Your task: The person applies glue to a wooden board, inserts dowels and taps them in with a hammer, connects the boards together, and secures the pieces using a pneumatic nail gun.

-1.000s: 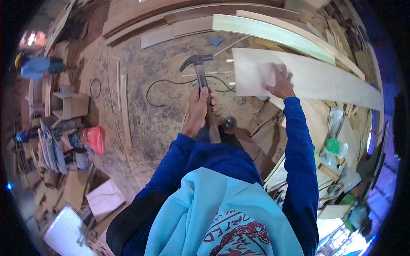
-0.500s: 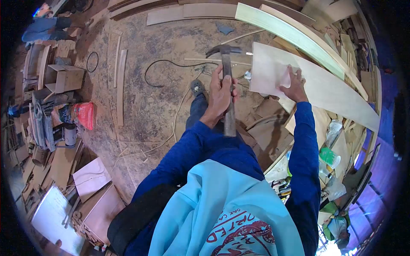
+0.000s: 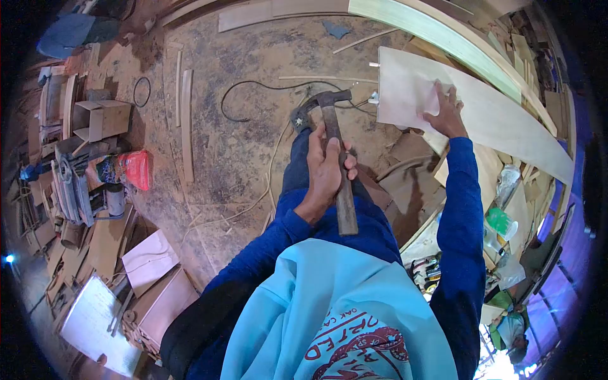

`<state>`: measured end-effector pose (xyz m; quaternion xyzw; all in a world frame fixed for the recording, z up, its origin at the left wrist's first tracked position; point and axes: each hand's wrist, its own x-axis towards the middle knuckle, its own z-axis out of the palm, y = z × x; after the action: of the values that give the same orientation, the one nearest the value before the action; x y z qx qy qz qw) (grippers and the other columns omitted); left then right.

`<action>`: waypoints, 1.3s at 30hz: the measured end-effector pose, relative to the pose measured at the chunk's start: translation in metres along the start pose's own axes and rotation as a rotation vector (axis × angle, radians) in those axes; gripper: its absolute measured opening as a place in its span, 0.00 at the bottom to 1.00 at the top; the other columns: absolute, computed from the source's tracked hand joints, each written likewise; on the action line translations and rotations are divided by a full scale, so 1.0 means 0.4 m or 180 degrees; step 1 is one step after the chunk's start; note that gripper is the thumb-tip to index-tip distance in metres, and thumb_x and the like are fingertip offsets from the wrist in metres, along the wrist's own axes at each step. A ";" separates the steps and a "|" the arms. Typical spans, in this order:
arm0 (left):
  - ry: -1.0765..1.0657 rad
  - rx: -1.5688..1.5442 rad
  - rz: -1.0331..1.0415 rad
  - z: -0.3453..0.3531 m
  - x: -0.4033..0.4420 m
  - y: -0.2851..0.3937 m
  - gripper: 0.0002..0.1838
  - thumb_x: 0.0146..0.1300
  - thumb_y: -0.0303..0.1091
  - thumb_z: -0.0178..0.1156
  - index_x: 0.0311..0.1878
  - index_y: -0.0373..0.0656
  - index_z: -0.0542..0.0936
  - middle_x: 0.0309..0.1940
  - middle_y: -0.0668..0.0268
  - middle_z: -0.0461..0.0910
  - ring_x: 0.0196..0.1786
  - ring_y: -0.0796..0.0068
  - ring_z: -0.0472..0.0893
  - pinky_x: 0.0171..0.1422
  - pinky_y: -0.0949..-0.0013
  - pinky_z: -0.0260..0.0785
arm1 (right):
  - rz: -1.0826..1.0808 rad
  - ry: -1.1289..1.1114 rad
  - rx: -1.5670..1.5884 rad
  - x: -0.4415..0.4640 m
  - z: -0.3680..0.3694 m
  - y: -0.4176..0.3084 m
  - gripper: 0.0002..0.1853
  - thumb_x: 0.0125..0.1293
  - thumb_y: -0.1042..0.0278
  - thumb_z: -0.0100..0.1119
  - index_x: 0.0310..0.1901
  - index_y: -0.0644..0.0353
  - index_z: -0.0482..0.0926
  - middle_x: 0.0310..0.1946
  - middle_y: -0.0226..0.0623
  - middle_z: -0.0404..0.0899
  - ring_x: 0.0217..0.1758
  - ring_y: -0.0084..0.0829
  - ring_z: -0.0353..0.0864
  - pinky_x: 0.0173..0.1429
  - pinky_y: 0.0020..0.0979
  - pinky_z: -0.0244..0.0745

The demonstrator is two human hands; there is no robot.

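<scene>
A claw hammer [image 3: 345, 206] is in my left hand [image 3: 326, 168], its metal head pointing away from me and its handle end near my lap. The fingers are wrapped round the handle just below the head. My right hand [image 3: 447, 115] rests with spread fingers on a long, pale board [image 3: 500, 114] that runs off to the right. Small white bits show at the board's left end. My shoe and blue trouser leg are visible beyond the hammer.
A dark cable [image 3: 223, 104] and thin wooden strips [image 3: 187, 126] lie on the dusty floor. Long planks [image 3: 437, 38] stretch beyond the board. At left are a cardboard box [image 3: 104, 120], a red bag [image 3: 136, 170] and wood scraps. Another person [image 3: 73, 35] is at upper left.
The hammer and my left hand have moved down in the view, nearer my lap. My shoe came into sight. My right hand stays spread on the board. The camera view has shifted.
</scene>
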<state>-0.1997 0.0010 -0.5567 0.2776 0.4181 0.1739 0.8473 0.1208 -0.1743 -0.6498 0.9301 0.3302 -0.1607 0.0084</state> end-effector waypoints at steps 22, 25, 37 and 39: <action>-0.0867 0.1494 0.0519 0.044 -0.042 0.072 0.30 0.82 0.37 0.46 0.81 0.52 0.49 0.40 0.63 0.74 0.25 0.80 0.74 0.24 0.74 0.71 | 0.0110 0.1774 0.1079 -0.061 0.098 -0.059 0.42 0.61 0.51 0.70 0.73 0.59 0.66 0.74 0.59 0.64 0.78 0.58 0.61 0.82 0.48 0.55; -0.1713 0.2027 0.0539 0.134 -0.058 0.102 0.30 0.82 0.37 0.46 0.81 0.50 0.49 0.40 0.62 0.75 0.24 0.80 0.74 0.23 0.74 0.69 | 0.0687 0.1805 0.2903 -0.275 0.012 -0.192 0.33 0.69 0.60 0.66 0.69 0.67 0.69 0.62 0.54 0.76 0.64 0.44 0.77 0.70 0.39 0.73; -0.4518 0.4944 0.1848 0.284 -0.025 -0.289 0.30 0.74 0.38 0.60 0.70 0.35 0.59 0.43 0.52 0.80 0.32 0.66 0.83 0.31 0.66 0.74 | 0.2054 0.3148 0.7854 -0.622 0.071 -0.083 0.11 0.77 0.63 0.59 0.46 0.65 0.81 0.38 0.39 0.84 0.37 0.34 0.86 0.44 0.39 0.86; -0.4917 0.3919 0.2853 0.334 0.008 -0.404 0.35 0.73 0.42 0.62 0.72 0.35 0.57 0.39 0.53 0.82 0.22 0.68 0.80 0.22 0.65 0.69 | 0.1985 0.3093 0.7491 -0.638 0.109 -0.004 0.19 0.78 0.57 0.59 0.57 0.67 0.79 0.49 0.42 0.84 0.49 0.38 0.86 0.55 0.40 0.84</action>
<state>-0.0802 -0.1676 -0.5917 0.8171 -0.3521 0.0062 0.4564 -0.0794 -0.3344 -0.6134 0.3800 -0.2653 0.0074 -0.8861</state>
